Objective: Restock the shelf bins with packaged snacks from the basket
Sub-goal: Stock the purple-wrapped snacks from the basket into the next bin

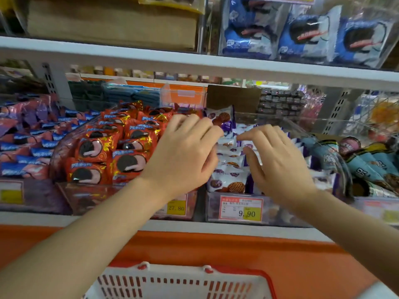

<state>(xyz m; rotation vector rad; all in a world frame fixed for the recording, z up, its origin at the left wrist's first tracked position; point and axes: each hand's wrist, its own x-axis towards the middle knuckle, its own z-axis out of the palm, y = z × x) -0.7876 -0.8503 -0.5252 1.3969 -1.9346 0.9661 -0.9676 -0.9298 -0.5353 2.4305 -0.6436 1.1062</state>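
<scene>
Fingers (212, 134) of our left hand (185, 152) curl onto purple-white snack pkts (230, 183) in the clear bin (212, 209) at the shelf (64, 219) front edge, grip hidden; right hand (278, 160) fingers loosely spread. We're prob. squaring the row so pkts stand upright.

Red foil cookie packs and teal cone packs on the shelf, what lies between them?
In the head view, a clear plastic bin of white-and-purple biscuit packs lies between them, the left hand and right hand over it.
</scene>
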